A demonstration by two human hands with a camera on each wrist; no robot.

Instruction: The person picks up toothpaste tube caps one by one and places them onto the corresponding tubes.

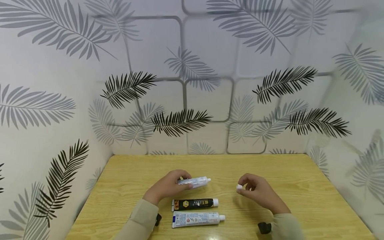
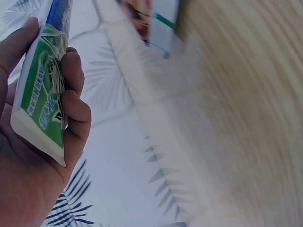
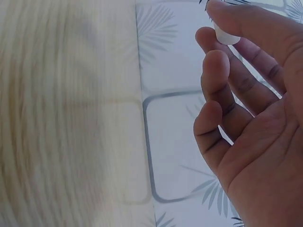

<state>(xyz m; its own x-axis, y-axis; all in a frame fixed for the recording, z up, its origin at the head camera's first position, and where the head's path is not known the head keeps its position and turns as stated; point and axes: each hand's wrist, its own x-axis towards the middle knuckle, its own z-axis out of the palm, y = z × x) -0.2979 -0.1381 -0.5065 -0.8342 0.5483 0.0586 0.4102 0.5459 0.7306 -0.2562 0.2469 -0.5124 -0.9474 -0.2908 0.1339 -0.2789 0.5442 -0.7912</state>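
Observation:
My left hand (image 1: 171, 184) grips a white toothpaste tube (image 1: 198, 182), its uncapped nozzle pointing right. In the left wrist view the tube (image 2: 41, 94) shows a green and blue printed side and a flat white end near the palm. Well to the right, my right hand (image 1: 260, 192) pinches a small white cap (image 1: 239, 186) between thumb and fingertips. The right wrist view shows this cap (image 3: 226, 36) at the thumb tip, the other fingers loosely bent. The cap and the nozzle are apart.
On the wooden table (image 1: 135, 166) below the left hand lie a black tube (image 1: 196, 204) with a white cap and a white tube (image 1: 196, 219) with a blue end, side by side. Leaf-patterned walls (image 1: 207, 100) border the table at the back and sides.

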